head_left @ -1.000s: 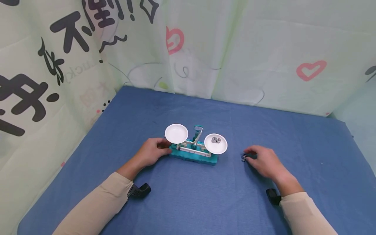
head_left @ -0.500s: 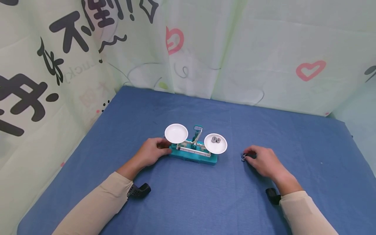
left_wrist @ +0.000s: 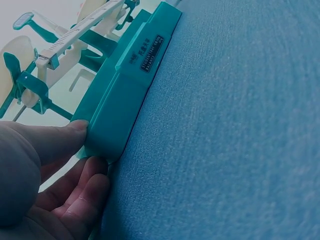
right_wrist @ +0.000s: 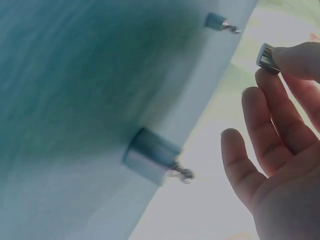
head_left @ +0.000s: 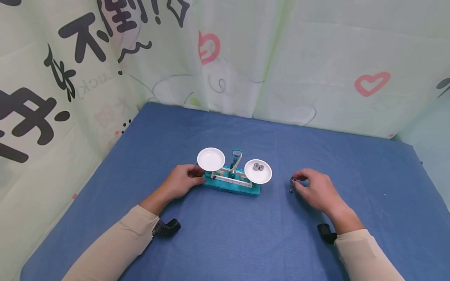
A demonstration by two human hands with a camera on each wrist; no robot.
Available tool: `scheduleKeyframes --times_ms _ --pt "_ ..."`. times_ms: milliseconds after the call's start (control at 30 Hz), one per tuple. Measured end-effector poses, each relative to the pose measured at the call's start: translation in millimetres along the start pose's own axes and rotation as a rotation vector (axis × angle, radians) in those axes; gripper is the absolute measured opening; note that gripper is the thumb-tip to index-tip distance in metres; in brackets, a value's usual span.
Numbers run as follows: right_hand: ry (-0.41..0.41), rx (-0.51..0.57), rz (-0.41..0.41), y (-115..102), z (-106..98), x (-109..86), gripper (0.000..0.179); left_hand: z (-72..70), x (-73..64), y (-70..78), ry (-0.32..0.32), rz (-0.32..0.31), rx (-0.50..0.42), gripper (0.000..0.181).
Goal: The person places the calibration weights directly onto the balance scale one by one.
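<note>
A teal balance scale (head_left: 232, 188) with two white pans stands on the blue cloth. My left hand (head_left: 180, 181) holds the left end of its base; in the left wrist view the thumb (left_wrist: 75, 131) lies on the base's edge and the fingers curl against its end. Nothing lies in the left pan (head_left: 211, 159); the right pan (head_left: 254, 178) bears two small metal weights (head_left: 256, 167). To the right of the scale, my right hand (head_left: 318, 191) pinches a small metal weight (right_wrist: 265, 61) between thumb and fingertip, above the cloth.
Two knobbed metal weights stand on the cloth by the right hand: a larger weight (right_wrist: 149, 156) and a smaller weight (right_wrist: 215, 21). The blue cloth (head_left: 225, 242) covers the table. A pale printed curtain (head_left: 309, 58) hangs behind and at the left.
My right hand has risen slightly from the cloth with the small weight between its fingertips. My left hand and the scale have stayed in place.
</note>
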State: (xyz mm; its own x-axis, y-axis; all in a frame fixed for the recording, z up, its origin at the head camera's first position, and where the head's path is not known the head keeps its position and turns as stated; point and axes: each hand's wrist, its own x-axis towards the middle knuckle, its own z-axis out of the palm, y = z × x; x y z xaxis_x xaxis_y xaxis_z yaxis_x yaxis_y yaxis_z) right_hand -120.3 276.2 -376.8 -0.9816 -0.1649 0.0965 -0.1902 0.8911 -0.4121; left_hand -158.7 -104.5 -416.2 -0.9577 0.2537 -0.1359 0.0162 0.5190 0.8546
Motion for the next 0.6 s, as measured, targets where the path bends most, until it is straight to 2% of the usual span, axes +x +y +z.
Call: scheduleKeyframes --times_ms 600 --pt "0.138 0.038 -0.151 -42 -11 2.3 0.014 0.1 -1.5 1.3 0.006 0.004 0.001 0.028"
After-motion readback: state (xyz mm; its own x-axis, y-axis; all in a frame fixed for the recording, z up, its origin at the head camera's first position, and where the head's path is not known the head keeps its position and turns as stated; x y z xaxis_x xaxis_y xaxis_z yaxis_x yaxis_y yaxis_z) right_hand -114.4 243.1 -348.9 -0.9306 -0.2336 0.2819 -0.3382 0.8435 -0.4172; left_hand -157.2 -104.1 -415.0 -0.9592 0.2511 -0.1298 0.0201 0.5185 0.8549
